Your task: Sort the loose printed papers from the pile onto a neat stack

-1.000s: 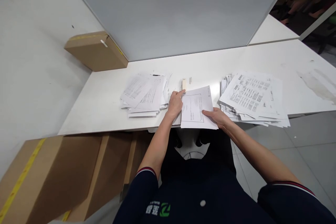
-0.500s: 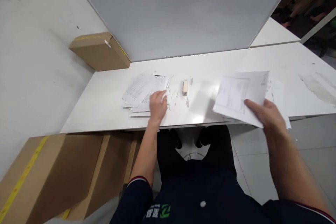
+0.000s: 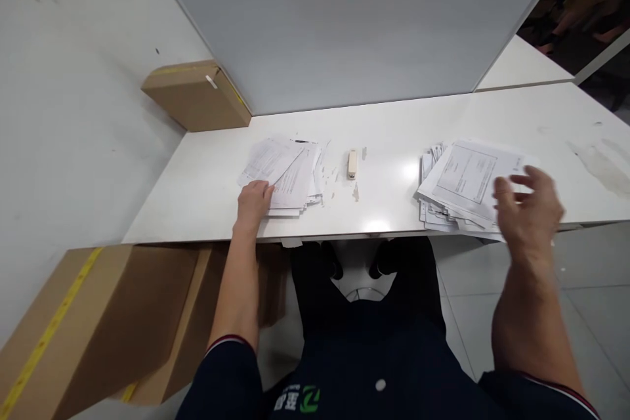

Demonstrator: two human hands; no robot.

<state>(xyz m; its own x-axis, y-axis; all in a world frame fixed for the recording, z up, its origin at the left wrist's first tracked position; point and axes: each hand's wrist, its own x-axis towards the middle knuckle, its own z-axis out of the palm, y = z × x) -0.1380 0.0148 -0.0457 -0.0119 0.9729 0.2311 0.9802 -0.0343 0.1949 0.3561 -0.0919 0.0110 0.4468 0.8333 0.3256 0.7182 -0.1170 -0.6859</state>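
A loose pile of printed paper sheets (image 3: 295, 177) lies on the left part of the white table. At its lower left corner my left hand (image 3: 253, 202) has thumb and fingers pinched on the top sheet, whose edge slants across the pile. A second, untidy stack of papers (image 3: 465, 174) lies to the right, with a boxed form printed on its top sheet. My right hand (image 3: 530, 207) is just over that stack's right edge, fingers apart and holding nothing. Between the piles lies a small cream object (image 3: 352, 164) that looks like a stapler.
A cardboard box (image 3: 199, 98) leans in the back left corner by the wall. Larger cardboard boxes (image 3: 123, 315) with yellow tape stand below the table on the left. A grey panel (image 3: 359, 26) rises behind the white table (image 3: 384, 138). Dark residue marks the tabletop.
My right hand has let go of the sheets it carried, which now lie on the right stack, and has opened. My left hand has moved left across the left pile to its lower left corner.
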